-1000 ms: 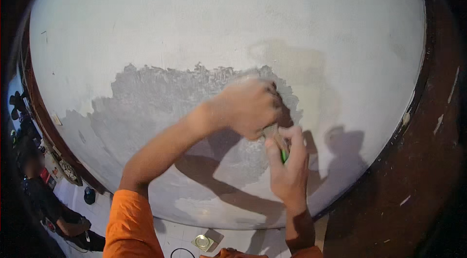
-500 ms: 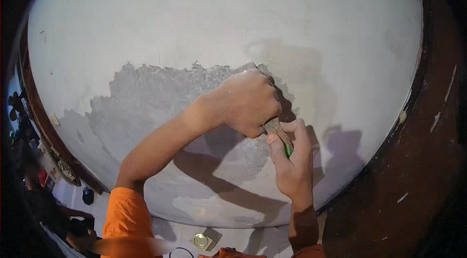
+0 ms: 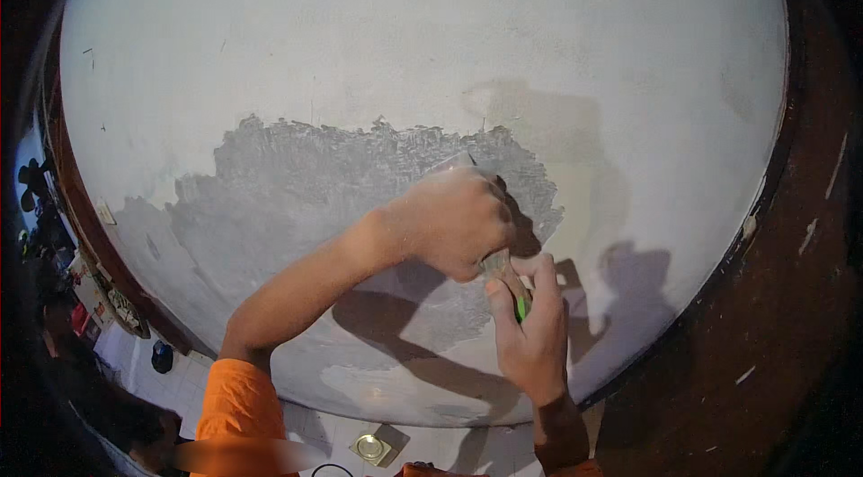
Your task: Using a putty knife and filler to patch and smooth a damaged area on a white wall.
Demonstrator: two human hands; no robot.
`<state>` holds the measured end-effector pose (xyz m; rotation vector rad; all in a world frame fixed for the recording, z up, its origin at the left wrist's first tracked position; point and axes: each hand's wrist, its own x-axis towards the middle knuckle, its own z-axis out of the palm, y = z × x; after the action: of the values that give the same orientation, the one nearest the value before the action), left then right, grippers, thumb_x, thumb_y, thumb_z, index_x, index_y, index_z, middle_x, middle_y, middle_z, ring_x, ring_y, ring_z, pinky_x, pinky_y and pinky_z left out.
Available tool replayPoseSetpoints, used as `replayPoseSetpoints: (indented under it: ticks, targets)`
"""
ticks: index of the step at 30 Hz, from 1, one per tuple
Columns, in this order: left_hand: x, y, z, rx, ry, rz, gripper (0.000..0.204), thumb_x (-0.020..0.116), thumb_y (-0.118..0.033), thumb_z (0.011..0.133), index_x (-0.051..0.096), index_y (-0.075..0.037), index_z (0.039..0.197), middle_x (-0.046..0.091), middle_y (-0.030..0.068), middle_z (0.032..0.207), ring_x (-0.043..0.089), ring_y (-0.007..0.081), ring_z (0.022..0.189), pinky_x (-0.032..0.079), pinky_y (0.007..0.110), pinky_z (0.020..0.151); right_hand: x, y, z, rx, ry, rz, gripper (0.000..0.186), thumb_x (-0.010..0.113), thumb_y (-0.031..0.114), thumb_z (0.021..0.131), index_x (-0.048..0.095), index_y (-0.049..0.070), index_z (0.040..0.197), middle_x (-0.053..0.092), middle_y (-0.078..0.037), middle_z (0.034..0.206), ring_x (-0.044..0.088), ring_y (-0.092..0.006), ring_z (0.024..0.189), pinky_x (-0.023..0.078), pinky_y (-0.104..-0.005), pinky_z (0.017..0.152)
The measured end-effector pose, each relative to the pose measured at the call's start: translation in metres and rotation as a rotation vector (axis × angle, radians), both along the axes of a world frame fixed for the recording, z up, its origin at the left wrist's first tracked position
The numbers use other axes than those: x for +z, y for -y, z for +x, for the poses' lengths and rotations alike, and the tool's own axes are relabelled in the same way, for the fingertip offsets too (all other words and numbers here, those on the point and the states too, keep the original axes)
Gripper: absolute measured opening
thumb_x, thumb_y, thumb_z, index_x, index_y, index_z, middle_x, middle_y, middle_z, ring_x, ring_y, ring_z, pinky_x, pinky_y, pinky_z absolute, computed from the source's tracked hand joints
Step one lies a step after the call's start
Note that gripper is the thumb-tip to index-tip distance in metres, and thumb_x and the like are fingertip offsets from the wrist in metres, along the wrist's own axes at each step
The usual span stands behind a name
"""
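Observation:
My left hand is closed in front of the wall, its arm reaching across from the lower left. The thin edge of a flat scraper shows past its knuckles, against the grey patch; the rest of that tool is hidden in the fist. Just below and to the right, my right hand grips a putty knife with green on its handle. Its smeared blade points up to the underside of my left hand. A rough-edged grey patch of wet-looking filler spreads over the pale wall.
Dark brown wood borders the wall at right. On the tiled floor below stands a small square container with a round opening. At the lower left a person in dark clothing is beside assorted items. A dark frame edges the wall there.
Both hands have come down the wall, the left one with the scraper, baring more grey filler above it. The right hand with the putty knife has also shifted slightly left.

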<state>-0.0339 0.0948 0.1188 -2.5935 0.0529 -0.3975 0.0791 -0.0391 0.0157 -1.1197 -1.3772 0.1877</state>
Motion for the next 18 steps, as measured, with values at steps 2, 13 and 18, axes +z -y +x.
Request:
replayPoseSetpoints:
  ticks: [2, 13, 18]
  targets:
    - [0.009, -0.010, 0.002, -0.021, 0.050, 0.073, 0.024, 0.067, -0.027, 0.059, 0.065, -0.006, 0.070, 0.064, 0.0096, 0.071, 0.065, 0.0314, 0.074, 0.052, 0.042, 0.073, 0.013, -0.013, -0.002, -0.073, 0.042, 0.035, 0.022, 0.062, 0.016, 0.094, 0.051, -0.001, 0.104, 0.056, -0.012, 0.084, 0.052, -0.0144, 0.076, 0.044, -0.0324, 0.071]
    - [0.017, -0.007, -0.002, 0.009, -0.022, 0.011, 0.028, 0.068, -0.027, 0.060, 0.066, -0.004, 0.075, 0.068, 0.0123, 0.080, 0.064, 0.0314, 0.078, 0.053, 0.040, 0.077, 0.020, -0.003, -0.007, -0.045, 0.011, -0.006, 0.021, 0.060, 0.017, 0.095, 0.052, 0.001, 0.105, 0.058, -0.012, 0.085, 0.055, -0.0168, 0.080, 0.045, -0.0340, 0.075]
    - [0.008, 0.002, -0.012, -0.041, 0.051, -0.029, 0.029, 0.068, -0.029, 0.060, 0.066, -0.004, 0.075, 0.067, 0.0117, 0.077, 0.065, 0.0308, 0.080, 0.052, 0.041, 0.075, 0.022, 0.004, -0.012, -0.005, -0.012, -0.005, 0.019, 0.060, 0.017, 0.095, 0.052, 0.000, 0.103, 0.057, -0.013, 0.083, 0.055, -0.0194, 0.076, 0.044, -0.0349, 0.072]
